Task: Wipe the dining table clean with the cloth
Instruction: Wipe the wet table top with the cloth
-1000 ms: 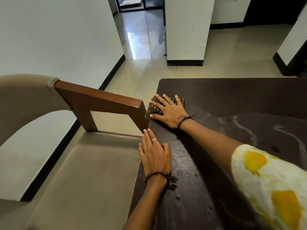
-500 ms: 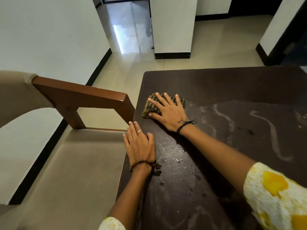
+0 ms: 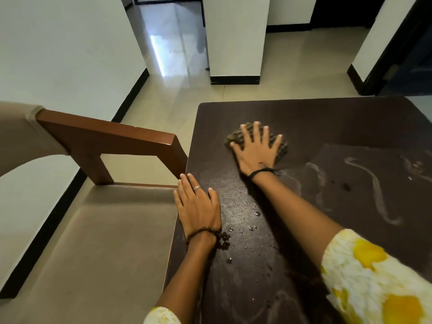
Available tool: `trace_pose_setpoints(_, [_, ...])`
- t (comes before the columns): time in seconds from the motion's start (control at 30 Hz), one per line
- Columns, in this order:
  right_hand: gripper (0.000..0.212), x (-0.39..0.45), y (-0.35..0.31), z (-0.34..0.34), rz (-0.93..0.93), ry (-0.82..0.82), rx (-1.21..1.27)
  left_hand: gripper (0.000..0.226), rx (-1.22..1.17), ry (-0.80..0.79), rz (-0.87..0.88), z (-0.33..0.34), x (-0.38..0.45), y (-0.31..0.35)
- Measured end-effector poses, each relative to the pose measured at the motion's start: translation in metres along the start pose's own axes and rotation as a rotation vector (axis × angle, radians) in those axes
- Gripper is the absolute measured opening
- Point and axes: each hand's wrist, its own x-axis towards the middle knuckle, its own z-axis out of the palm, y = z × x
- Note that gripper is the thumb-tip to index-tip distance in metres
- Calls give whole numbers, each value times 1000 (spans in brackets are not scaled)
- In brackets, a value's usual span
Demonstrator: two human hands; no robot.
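The dark brown dining table (image 3: 327,118) fills the right half of the view. A folded checked cloth (image 3: 281,149) lies flat on it near the far left corner. My right hand (image 3: 256,148) presses down on the cloth with fingers spread and straight. My left hand (image 3: 198,206) rests flat on the table's left edge, fingers straight, holding nothing. Water droplets (image 3: 252,220) dot the surface between my arms, and pale wet streaks (image 3: 376,190) curve across the table to the right.
A wooden-framed chair (image 3: 107,141) with a beige seat (image 3: 98,242) stands tight against the table's left side, its armrest touching the table edge. Beyond the table lie a tiled floor, a white pillar (image 3: 236,38) and white walls.
My right hand has slid the cloth to the right, away from the table's left edge and the chair arm. My left hand has stayed on the table edge.
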Motion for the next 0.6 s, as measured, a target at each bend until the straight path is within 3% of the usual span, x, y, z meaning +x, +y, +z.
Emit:
trace_pose_setpoints(0.17, [58,-25,-65,10,-292,-72,43,62,-2,-12,1,-1,1,0])
trace_pose_setpoints(0.3, [57,-31,-52,9,-421,-91,48,62,-28,10,115,-4,1,4])
trace_pose_setpoints(0.43, [56,-18,8,-1,-331,-67,68,56,-84,-93,278,-6,-1,6])
trace_pose_setpoints(0.6, [57,-2,140,-27,-60,-14,38,51,-112,-105,280,-5,-2,6])
